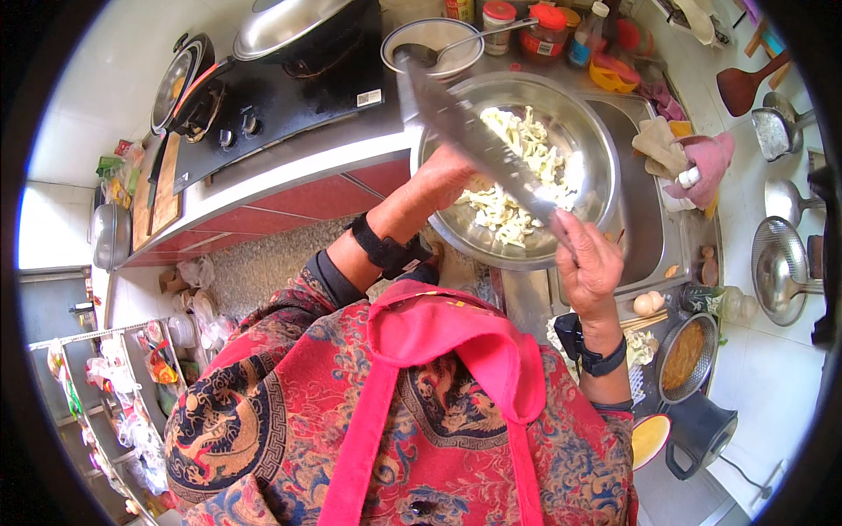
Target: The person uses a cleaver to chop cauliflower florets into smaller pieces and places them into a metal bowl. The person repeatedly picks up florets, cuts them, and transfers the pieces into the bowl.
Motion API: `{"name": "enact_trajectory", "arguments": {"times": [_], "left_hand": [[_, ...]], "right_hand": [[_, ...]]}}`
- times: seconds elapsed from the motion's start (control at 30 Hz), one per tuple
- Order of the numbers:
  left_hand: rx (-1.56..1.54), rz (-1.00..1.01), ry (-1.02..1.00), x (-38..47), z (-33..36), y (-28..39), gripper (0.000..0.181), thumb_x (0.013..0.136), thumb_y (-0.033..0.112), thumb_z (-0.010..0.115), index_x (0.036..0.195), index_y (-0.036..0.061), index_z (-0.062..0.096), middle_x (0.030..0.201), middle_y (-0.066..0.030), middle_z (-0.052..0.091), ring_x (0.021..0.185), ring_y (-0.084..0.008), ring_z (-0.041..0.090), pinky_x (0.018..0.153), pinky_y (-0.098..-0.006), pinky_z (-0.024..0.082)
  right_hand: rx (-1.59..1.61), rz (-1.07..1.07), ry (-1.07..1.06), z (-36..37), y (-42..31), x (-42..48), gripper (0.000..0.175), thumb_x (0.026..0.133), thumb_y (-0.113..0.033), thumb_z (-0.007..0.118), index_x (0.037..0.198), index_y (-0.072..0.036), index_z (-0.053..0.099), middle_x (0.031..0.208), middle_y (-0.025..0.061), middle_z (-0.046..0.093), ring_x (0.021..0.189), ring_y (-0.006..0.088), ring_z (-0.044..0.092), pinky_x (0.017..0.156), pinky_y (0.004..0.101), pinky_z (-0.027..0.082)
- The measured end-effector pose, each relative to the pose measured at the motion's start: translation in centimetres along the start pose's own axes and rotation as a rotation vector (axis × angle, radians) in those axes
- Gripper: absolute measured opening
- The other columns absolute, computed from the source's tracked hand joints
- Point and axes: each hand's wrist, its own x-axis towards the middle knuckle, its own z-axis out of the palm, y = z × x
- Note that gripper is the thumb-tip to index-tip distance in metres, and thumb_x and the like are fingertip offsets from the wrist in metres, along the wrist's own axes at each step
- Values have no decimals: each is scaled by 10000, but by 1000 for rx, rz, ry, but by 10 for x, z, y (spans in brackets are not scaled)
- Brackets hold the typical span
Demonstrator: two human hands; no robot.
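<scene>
My right hand [590, 263] grips the handle of a kitchen cleaver. The cleaver blade [470, 131] is motion-blurred and slants up and left across a wide stainless steel basin [595, 118]. Pale cut cauliflower florets [526, 141] lie in the basin, spread over its bottom. My left hand [449, 176] reaches over the basin's left side, close against the blade. Its fingers are hidden behind the blade, so whether they hold anything is not visible. The basin stands partly over the edge of a steel sink [638, 191].
A gas hob [283, 105] carries a lidded wok. Behind the basin are a bowl with a ladle [421, 56] and several jars [543, 33]. To the right are cloths [700, 161], eggs [648, 304], a strainer basket [689, 358] with brown food and an electric kettle [700, 434].
</scene>
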Motion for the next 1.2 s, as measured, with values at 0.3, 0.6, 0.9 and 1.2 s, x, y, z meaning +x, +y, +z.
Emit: {"name": "enact_trajectory", "arguments": {"times": [0.3,0.6,0.9,1.2], "left_hand": [[16,-48,-130,-1,-23,-10,374,802,175,564,1133,23,477,1070,-99,541,929,-171,537,804,-321,463],[-97,52,-80,-32,-55,-8,398,890,234,442,1220,14,406,1169,-104,492,1001,-166,510,847,-319,447],[425,89,-164,-15,-10,8,337,821,153,550,1124,17,491,1068,-77,546,938,-150,519,807,-296,445],[105,-83,-73,-11,11,5,307,740,145,655,1007,19,571,951,-75,579,865,-140,513,761,-290,439]], "right_hand": [[-80,-43,-84,2,-2,-4,547,607,12,641,1139,-54,530,666,86,484,541,256,519,470,339,417],[-11,-110,-13,15,7,-1,501,625,4,653,1111,-48,544,700,96,534,547,254,536,476,335,433],[23,-27,-29,17,12,4,456,669,-3,623,1116,-52,542,728,118,553,570,269,557,491,336,444],[28,-92,9,24,24,10,476,657,-21,614,1126,-45,534,727,123,543,560,274,544,495,344,446]]}}
